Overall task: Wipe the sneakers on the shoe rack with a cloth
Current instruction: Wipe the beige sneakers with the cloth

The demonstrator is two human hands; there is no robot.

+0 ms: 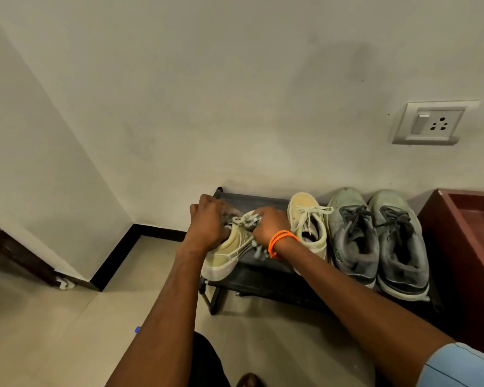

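A pale yellow-green sneaker (229,251) lies tilted at the left end of the black shoe rack (260,283). My left hand (208,219) grips its upper near the laces. My right hand (268,226), with an orange band at the wrist, holds a grey cloth (259,251) bunched against the sneaker's lace area. The matching pale sneaker (308,224) stands upright just right of my hands. Two grey-green sneakers (352,236) (400,241) with dark laces stand side by side further right on the rack.
The rack stands against a cream wall with a socket plate (430,122) above it. A dark red wooden cabinet (470,247) borders the rack on the right. Tiled floor (67,325) spreads to the left, with dark furniture (14,247) at the far left.
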